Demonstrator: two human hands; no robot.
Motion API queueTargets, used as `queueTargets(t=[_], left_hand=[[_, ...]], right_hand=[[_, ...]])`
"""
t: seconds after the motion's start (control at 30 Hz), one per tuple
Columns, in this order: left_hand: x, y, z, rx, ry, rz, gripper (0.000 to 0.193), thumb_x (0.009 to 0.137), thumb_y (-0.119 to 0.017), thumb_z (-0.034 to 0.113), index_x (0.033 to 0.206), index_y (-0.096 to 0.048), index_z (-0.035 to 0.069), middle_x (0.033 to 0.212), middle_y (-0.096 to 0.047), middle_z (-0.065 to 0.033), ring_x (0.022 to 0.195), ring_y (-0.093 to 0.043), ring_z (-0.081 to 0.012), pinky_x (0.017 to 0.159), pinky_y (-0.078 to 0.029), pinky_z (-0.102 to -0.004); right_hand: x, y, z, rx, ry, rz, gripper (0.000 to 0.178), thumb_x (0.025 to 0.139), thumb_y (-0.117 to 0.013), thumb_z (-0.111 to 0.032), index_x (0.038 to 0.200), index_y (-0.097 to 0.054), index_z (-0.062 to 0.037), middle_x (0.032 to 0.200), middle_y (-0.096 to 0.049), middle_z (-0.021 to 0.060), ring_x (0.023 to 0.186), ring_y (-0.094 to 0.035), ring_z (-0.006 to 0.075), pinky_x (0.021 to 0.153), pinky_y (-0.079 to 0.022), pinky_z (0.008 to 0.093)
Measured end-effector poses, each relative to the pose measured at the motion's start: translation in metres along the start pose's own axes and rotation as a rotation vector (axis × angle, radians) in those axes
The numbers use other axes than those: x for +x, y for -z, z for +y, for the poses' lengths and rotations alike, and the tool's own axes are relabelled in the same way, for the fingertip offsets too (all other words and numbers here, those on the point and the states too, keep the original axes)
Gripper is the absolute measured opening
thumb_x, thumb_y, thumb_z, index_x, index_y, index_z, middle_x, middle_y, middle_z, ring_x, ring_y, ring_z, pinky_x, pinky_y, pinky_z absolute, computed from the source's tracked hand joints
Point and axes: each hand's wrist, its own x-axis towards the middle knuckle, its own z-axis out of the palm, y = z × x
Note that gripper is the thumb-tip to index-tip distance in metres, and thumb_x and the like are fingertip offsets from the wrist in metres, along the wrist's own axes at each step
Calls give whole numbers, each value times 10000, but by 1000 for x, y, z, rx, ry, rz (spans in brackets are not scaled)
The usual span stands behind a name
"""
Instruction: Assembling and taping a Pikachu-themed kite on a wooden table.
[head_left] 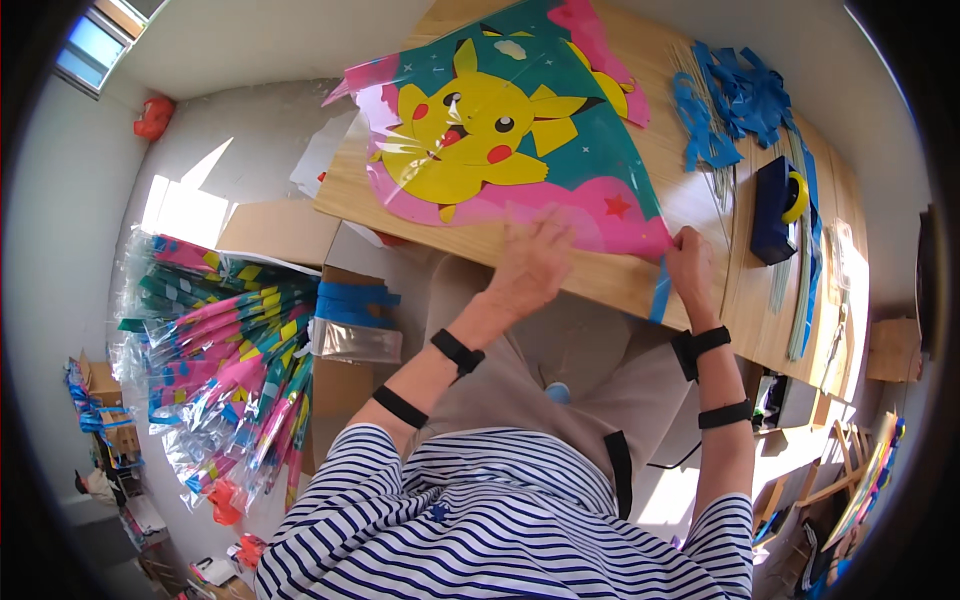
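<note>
A glossy printed plastic sheet point(590, 160) with a yellow cartoon figure on green and pink lies across the wooden table. Its pink corner reaches my right hand point(690, 265), whose fingers are closed in a pinch there. Just beside that hand, a blue strip point(661, 290) runs down over the table's near edge. My left hand point(535, 255) is over the sheet's near pink border; motion smears its fingers, so their grip is unclear.
Blue strips point(745, 90) and thin pale sticks lie at the table's far right, near a dark blue tape dispenser point(774, 210) with a yellow roll. On my left, many folded printed sheets point(235, 350) fan out by a cardboard box point(280, 232).
</note>
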Motion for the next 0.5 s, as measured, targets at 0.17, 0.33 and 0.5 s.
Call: queueTargets(t=[0.17, 0.33, 0.5], left_hand=[[-14, 26, -92, 199, 336, -38, 634, 888, -677, 460, 1367, -563, 60, 1540, -433, -129, 1481, -320, -325, 1120, -161, -741], [-10, -12, -34, 96, 220, -145, 710, 880, -661, 528, 1388, -540, 47, 1551, -408, -147, 1483, -309, -342, 1101, -122, -788], [28, -49, 58, -89, 118, -165, 680, 856, -701, 487, 1346, -548, 42, 1504, -428, -183, 1455, -334, -379, 1104, -97, -795]], right_hand=[[64, 84, 33, -348, -89, 252, 151, 885, -557, -176, 941, -599, -42, 921, -695, 222, 917, -673, 449, 760, -531, 536], [107, 167, 18, -540, -76, 457, 132, 921, -496, -143, 956, -597, -65, 996, -705, 171, 940, -674, 437, 768, -541, 524], [89, 174, -20, -496, 106, 480, 101, 923, -515, -153, 943, -591, -89, 942, -698, 158, 886, -676, 410, 729, -527, 519]])
